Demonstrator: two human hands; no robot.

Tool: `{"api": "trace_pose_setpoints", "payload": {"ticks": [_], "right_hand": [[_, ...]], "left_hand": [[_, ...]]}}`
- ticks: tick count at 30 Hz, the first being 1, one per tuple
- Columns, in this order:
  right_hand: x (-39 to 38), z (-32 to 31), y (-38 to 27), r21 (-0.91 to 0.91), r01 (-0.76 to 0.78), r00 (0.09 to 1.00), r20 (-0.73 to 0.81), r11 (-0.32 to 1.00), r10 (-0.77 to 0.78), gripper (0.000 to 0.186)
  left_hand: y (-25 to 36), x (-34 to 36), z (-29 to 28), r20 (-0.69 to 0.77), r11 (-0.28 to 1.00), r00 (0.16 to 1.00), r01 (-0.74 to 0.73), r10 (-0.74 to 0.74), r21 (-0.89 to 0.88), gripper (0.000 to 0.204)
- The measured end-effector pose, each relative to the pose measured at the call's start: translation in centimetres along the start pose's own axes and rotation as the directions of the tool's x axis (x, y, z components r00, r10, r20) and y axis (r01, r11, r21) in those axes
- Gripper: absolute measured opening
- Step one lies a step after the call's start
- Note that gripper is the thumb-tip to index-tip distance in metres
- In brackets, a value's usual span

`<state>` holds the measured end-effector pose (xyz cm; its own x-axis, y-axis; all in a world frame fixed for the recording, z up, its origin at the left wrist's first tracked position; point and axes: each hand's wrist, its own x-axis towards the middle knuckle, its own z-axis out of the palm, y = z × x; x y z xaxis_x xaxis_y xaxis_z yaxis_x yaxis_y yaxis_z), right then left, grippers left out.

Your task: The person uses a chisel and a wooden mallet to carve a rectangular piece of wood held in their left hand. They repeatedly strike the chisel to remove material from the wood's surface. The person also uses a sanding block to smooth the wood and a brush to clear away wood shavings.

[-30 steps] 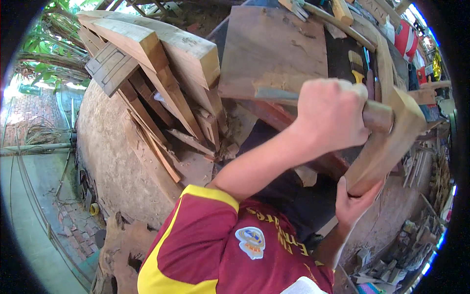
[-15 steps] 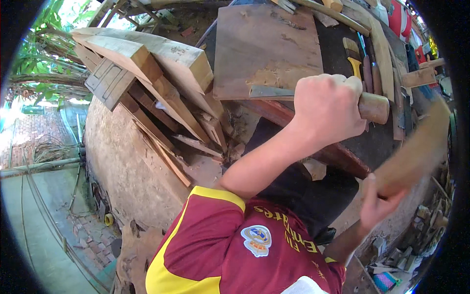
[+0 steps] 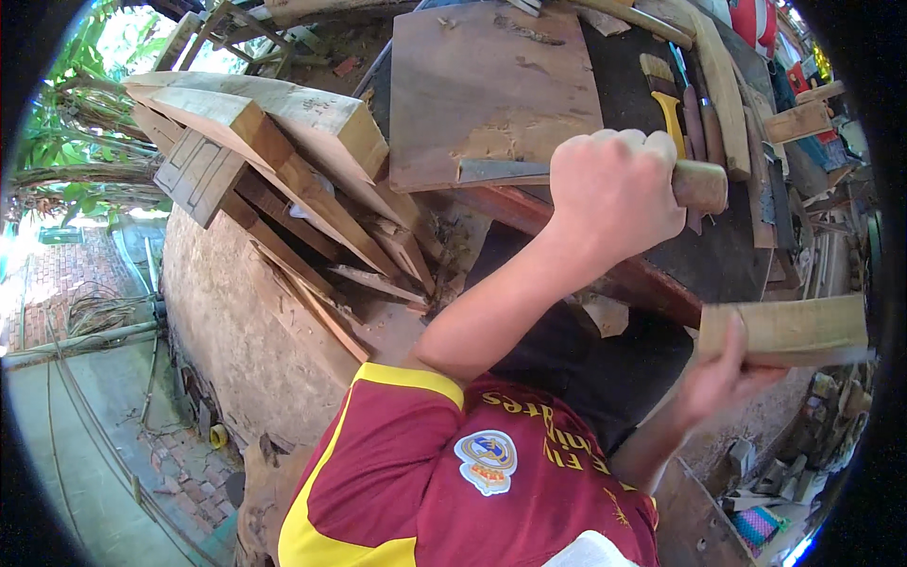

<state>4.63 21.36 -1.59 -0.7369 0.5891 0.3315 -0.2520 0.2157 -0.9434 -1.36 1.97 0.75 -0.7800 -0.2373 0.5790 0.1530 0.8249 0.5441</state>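
Observation:
My left hand (image 3: 616, 184) is closed round the wooden handle of a chisel (image 3: 505, 171). Its flat grey blade points left across the near edge of a worn brown board (image 3: 487, 80); I cannot tell whether the tip touches it. The handle's round butt end sticks out to the right of my fist. Lower and farther right, my right hand (image 3: 727, 373) grips a thick rectangular wooden block (image 3: 784, 329), partly smeared by motion. The block is apart from the chisel handle.
A brush with a yellow handle (image 3: 667, 109) and several slim tools lie on the dark bench top beyond the chisel. Thick timber pieces (image 3: 316, 123) lean together at the left. Wood scraps (image 3: 775, 482) lie at the lower right.
The wooden block has swung from a steep tilt to nearly level, dropping at its far end. My left hand keeps the chisel at the board's edge; the whole view has shifted slightly.

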Motion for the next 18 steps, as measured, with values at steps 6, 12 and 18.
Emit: {"api": "trace_pose_setpoints", "payload": {"ticks": [6,12,18], "right_hand": [[0.9,-1.5,0.9,-0.298,0.293,0.831,0.549,0.908,-0.088,0.077],[0.1,0.5,1.2,-0.255,0.271,0.942,0.271,0.928,-0.201,0.087],[2.4,-2.4,-0.1,-0.324,0.188,0.97,0.21,0.927,-0.123,0.086]], "left_hand": [[-0.1,1.0,-0.3,-0.049,0.999,0.998,0.031,-0.03,0.03,0.019],[0.1,1.2,-0.6,-0.078,0.999,0.996,0.031,-0.03,0.015,0.018],[-0.2,0.8,-0.2,-0.097,0.999,0.994,0.039,-0.039,-0.002,0.017]]}}
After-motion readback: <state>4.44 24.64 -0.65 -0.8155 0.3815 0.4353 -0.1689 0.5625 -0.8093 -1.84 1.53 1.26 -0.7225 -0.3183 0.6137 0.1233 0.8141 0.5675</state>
